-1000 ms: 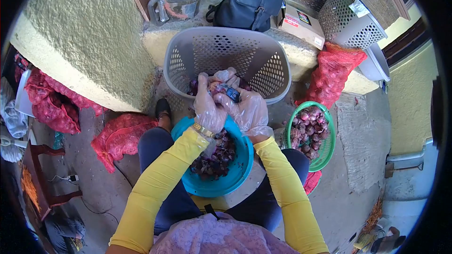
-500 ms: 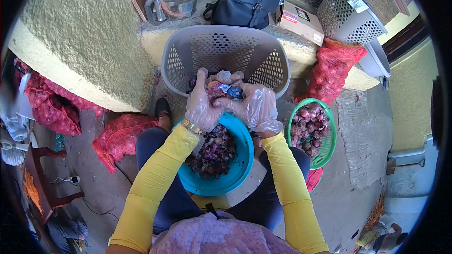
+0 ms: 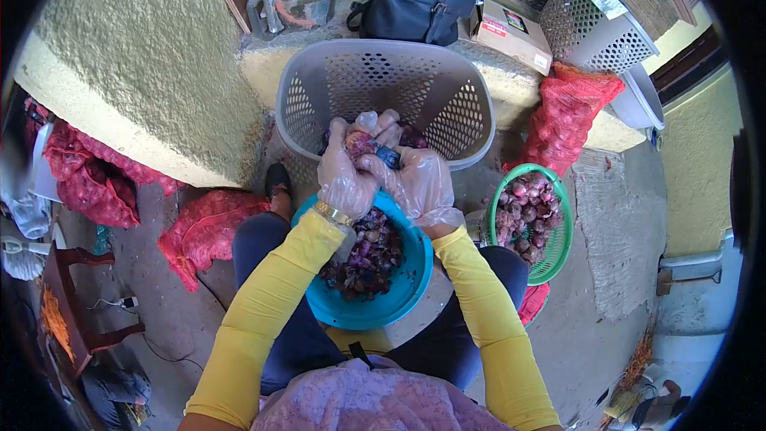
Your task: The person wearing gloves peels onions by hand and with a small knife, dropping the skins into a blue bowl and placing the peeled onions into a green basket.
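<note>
In clear plastic gloves, both my hands meet above the near rim of a grey perforated basket [image 3: 383, 52]. My left hand [image 3: 345, 172] is closed around a red onion [image 3: 361, 144]. Against that onion, my right hand [image 3: 419, 179] grips a small blue and dark object [image 3: 388, 157], mostly hidden by the fingers; its kind I cannot tell. More red onions [image 3: 412, 137] lie in the basket behind my hands. Below my wrists, a blue basin [image 3: 415, 279] between my legs holds onion skins and dark red onion pieces [image 3: 363, 259].
A green basket [image 3: 565, 231] of red onions stands at my right. Red mesh sacks lie at the left [image 3: 209, 227] and stand at the back right [image 3: 568, 116]. On the ledge behind are a black bag [image 3: 423, 0], a cardboard box [image 3: 511, 36] and a clear bucket [image 3: 307, 4].
My right hand has turned and moved slightly left, covering more of the blue object. The onion stays in my left hand, whose fingers have shifted a little.
</note>
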Demonstrator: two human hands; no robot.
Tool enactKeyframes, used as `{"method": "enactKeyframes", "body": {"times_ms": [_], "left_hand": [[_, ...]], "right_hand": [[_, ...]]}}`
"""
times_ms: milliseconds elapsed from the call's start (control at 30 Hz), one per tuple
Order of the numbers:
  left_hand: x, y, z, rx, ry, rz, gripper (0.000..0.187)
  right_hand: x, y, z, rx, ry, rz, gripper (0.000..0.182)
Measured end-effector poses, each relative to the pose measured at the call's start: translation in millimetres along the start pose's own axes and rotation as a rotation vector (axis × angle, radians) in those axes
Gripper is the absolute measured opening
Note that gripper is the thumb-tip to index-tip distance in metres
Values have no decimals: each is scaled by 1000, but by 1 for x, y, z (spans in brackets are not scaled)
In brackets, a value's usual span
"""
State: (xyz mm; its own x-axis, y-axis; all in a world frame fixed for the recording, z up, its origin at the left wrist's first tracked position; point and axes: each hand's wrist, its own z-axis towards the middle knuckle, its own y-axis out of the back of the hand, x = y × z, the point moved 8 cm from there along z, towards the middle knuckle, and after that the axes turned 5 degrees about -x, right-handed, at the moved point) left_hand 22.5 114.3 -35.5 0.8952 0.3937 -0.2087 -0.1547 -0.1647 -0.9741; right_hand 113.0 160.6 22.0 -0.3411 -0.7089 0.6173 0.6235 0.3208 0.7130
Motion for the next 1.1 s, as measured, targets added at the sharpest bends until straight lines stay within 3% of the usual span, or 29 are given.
{"method": "enactKeyframes", "body": {"times_ms": [33, 167, 233, 367, 467, 567, 700, 767, 800, 867, 900, 933, 1000, 1100], "left_hand": [[-6, 8, -2, -214, -102, -2, 53], [-10, -5, 1, -183, -182, 33, 54], [-4, -11, 3, -101, -29, 148, 56], [1, -7, -1, -105, 91, 306, 58], [2, -5, -2, -8, -21, 277, 66], [-14, -11, -5, -76, -331, 260, 75], [-14, -11, -5, -80, -437, 245, 72], [-20, -14, -12, -178, -569, 231, 70], [-22, -13, -13, -178, -569, 230, 70], [-14, -11, -7, -121, -305, 254, 71], [-10, -22, -8, -93, -164, 186, 72], [-16, -19, -7, -92, -166, 186, 72], [-4, -17, -7, -17, 40, 210, 71], [-2, -16, -10, -51, -18, 281, 71]], "right_hand": [[0, 0, 1, 0, -30, -1, 64], [-11, 1, 2, 32, -131, 157, 66], [-9, 15, 8, 52, -101, 114, 67], [-7, 24, 9, 77, -3, 23, 65], [0, 19, 4, 72, 8, -2, 62], [1, 10, 2, 44, -23, 40, 62], [-1, -5, -5, 53, -149, 219, 59], [-8, -11, -6, 46, -188, 341, 58], [-14, -17, -6, 83, -230, 370, 58], [-22, -18, -4, 119, -270, 402, 58], [-19, -5, 2, 104, -164, 283, 59], [-10, 7, 6, 87, -58, 164, 59], [1, 19, 7, 65, 8, 110, 59], [10, 24, 3, -59, 109, 117, 60]]}}
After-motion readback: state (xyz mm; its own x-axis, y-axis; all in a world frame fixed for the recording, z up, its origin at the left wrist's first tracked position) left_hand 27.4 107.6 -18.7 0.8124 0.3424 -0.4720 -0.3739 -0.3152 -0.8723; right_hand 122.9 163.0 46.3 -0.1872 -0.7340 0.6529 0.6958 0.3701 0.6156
